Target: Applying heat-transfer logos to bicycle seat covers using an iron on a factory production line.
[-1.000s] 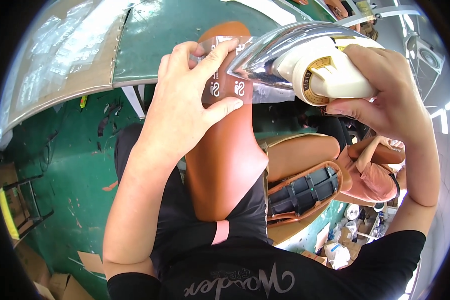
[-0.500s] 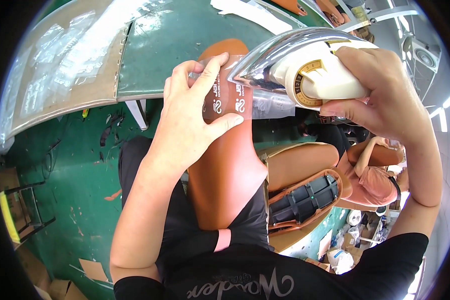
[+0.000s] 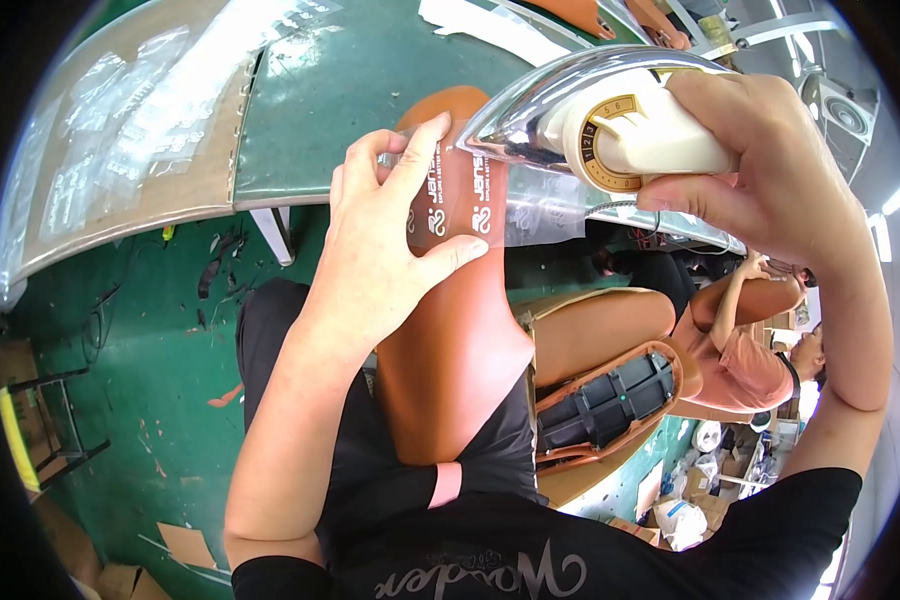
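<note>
A long brown seat cover [image 3: 450,370] with a smooth, glossy surface rests on my lap, its narrow end pointing away from me. Clear transfer film [image 3: 545,212] with white lettering lies across that narrow end and sticks out to the right. My left hand [image 3: 375,225] holds the film down on the seat, thumb and forefinger spread along it and the other fingers curled at its left edge. In my right hand [image 3: 755,165] is a clothes iron [image 3: 560,105], white and chrome with a dial, gripped by its handle. Its tip hangs over the film; whether they touch, I cannot tell.
Ahead stands a green-topped table [image 3: 370,90], with several clear film sheets [image 3: 135,110] on its left part. At my right are another brown seat [image 3: 605,325] and an upturned one with a black ribbed base [image 3: 610,400]. A co-worker [image 3: 750,360] sits beyond them.
The iron has shifted slightly up and away from me, still in my right hand. The seat's far end and the film sit a little nearer. My left hand keeps its hold.
</note>
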A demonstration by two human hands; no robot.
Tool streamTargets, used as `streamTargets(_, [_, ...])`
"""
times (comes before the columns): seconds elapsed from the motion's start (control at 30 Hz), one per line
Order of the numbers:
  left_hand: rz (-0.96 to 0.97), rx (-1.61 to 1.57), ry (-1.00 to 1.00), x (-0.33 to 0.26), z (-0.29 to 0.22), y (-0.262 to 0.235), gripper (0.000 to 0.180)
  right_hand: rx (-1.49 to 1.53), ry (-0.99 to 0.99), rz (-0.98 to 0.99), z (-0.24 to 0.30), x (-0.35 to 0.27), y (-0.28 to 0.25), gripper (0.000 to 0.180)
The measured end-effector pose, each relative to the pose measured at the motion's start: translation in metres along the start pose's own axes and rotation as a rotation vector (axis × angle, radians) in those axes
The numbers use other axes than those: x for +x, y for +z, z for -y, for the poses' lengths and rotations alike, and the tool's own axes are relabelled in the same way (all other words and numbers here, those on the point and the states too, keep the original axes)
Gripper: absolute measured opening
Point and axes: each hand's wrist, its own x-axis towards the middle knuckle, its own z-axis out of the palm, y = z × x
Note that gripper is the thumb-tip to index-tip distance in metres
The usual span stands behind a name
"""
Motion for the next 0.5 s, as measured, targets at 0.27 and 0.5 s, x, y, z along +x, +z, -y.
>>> streamTargets(0.27, [-0.006,0.011,0.006,-0.0002,0.0008,-0.0003,0.085,-0.034,0.024,-0.040,0.0004,0.0038,-0.0006,0.049])
streamTargets(0.5, [0.000,0.020,-0.006,0.0000,-0.0011,0.0002,0.084,-0.008,0.035,-0.006,-0.0004,0.0084,-0.0045,0.045])
